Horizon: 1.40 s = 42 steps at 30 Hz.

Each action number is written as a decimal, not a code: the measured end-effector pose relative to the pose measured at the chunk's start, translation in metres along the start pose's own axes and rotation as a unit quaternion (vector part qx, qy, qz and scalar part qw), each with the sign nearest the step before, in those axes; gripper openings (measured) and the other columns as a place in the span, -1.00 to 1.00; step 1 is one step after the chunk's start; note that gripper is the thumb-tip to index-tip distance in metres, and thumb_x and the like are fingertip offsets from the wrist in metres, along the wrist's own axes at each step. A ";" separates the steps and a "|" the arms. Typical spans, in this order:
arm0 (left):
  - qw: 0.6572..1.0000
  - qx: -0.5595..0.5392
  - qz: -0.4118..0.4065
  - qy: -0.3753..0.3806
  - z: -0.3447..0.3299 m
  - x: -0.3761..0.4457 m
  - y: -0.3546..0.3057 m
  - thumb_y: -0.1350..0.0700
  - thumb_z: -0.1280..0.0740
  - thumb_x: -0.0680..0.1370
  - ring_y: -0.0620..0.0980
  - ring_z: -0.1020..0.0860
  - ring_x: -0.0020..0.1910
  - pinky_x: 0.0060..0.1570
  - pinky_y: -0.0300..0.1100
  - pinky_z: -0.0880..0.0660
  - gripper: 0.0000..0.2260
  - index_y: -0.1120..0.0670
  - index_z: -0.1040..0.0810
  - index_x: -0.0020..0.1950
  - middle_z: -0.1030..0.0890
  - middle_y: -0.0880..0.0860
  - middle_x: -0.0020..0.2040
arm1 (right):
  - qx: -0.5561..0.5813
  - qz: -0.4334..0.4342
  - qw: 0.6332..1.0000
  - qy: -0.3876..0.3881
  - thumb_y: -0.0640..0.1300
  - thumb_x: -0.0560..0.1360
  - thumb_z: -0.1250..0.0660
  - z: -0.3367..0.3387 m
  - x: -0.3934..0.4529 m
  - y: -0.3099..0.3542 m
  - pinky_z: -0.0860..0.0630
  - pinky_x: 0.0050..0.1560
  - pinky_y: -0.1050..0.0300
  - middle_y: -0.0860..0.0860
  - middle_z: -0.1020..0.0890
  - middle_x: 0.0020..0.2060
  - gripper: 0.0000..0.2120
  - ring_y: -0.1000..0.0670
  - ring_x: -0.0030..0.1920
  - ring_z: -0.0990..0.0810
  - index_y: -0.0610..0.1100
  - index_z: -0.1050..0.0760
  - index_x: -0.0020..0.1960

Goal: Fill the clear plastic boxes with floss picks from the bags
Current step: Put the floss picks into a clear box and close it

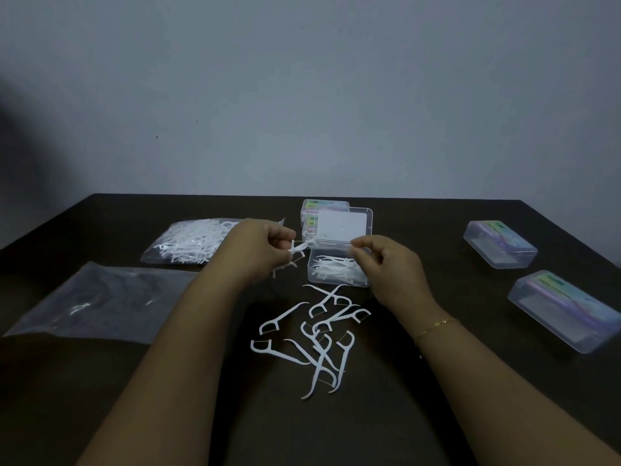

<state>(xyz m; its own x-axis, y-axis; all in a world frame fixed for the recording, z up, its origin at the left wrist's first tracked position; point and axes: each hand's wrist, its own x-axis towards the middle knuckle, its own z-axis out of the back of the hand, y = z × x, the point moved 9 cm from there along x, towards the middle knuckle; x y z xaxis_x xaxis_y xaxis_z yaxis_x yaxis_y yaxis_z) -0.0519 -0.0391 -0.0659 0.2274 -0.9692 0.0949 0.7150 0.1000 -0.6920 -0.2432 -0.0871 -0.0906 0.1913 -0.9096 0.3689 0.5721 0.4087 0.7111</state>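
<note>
Left hand [258,250] closed on a small bunch of floss picks [300,247], raised just left of the open clear box [337,268]. Right hand [386,264] above the box's right side, thumb and forefinger pinched together; cannot tell whether anything is between them. Box partly filled, lid upright behind. Loose picks [314,338] scattered on dark table [420,415] near the box. Full bag [188,243] far left, flat bag [100,301] nearer. Two closed boxes [499,243] at right.
</note>
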 end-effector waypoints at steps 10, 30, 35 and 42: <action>0.988 -0.107 -0.022 -0.105 0.020 0.001 0.001 0.27 -0.43 0.47 -0.27 -0.53 -0.22 -0.25 -0.52 -0.40 -0.66 0.09 -0.58 0.23 -0.57 -0.14 -0.18 | -0.049 -0.076 0.995 0.032 -0.04 0.53 -0.31 -0.005 0.002 -0.016 -0.43 0.00 0.23 -0.02 -0.42 0.16 -0.65 0.11 -0.06 -0.42 -0.05 -0.44 0.30; 0.985 -0.159 -0.066 -0.013 -0.047 0.009 -0.007 0.34 -0.36 0.50 -0.26 -0.56 0.03 0.11 -0.32 -0.50 -0.64 0.04 -0.56 0.25 -0.62 -0.09 0.06 | -0.017 -0.074 0.995 0.068 -0.07 0.52 -0.33 -0.009 -0.001 -0.009 -0.48 0.02 0.22 -0.01 -0.47 0.16 -0.66 0.07 0.04 -0.48 -0.06 -0.45 0.29; 0.984 -0.145 -0.062 -0.077 -0.024 0.009 -0.005 0.23 -0.38 0.52 -0.26 -0.55 0.00 0.03 -0.38 -0.46 -0.70 0.03 -0.57 0.24 -0.62 -0.09 0.08 | -0.008 -0.080 0.995 0.060 -0.06 0.52 -0.33 -0.006 -0.001 -0.010 -0.51 0.10 0.12 -0.01 -0.44 0.21 -0.62 0.03 0.10 -0.49 -0.03 -0.42 0.33; 0.998 0.047 -0.032 -0.027 -0.017 0.009 0.006 0.03 -0.29 0.57 -0.23 -0.50 -0.23 -0.21 -0.25 -0.39 -0.82 0.04 -0.67 -0.04 -0.56 -0.19 -0.16 | -0.063 -0.067 0.986 0.136 -0.03 0.60 -0.17 -0.020 -0.003 -0.010 -0.30 0.39 -0.06 -0.02 -0.24 0.43 -0.61 -0.04 0.41 -0.22 -0.01 -0.35 0.41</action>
<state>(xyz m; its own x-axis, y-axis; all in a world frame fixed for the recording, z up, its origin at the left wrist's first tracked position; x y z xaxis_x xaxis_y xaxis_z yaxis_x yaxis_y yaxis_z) -0.0570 -0.0511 -0.0814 0.2137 -0.9607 0.1771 0.7871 0.0620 -0.6137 -0.2342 -0.0898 -0.1110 0.3042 -0.9483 0.0903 0.6981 0.2864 0.6562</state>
